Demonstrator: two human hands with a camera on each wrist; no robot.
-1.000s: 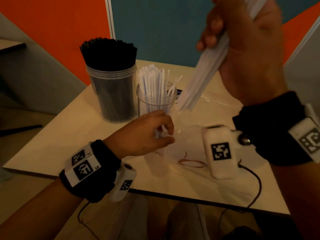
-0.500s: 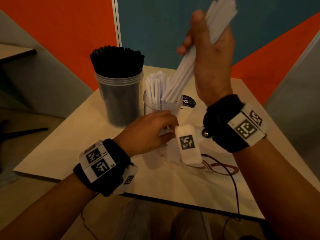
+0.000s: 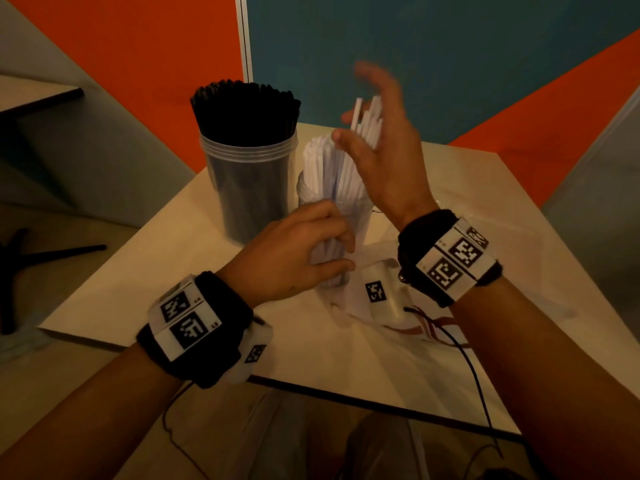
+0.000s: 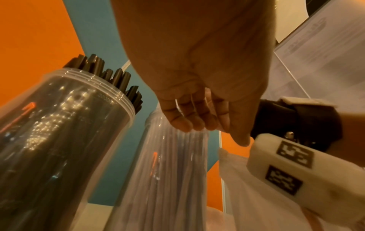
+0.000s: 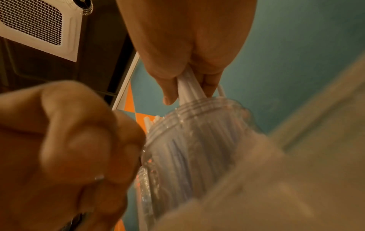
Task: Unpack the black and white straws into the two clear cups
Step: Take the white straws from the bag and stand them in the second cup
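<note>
Right hand [image 3: 384, 168] down from raised position; white straws [image 3: 363, 123] now seated in clear cup [image 4: 168, 171], fingers spreading, letting go. Left hand [image 3: 294, 251] grips cup wall. Black straws [image 3: 242, 109] already cupped; task likely near done.

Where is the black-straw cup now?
Head view: the black-straw cup stands far left on the table, beside the white-straw cup the left hand grips.

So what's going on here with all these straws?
A person is sorting straws by colour. The left hand holds one clear cup steady while the right hand feeds a bunch of white straws into it; blur hides whether its grip is closed. The other cup is already packed with black straws.
</note>
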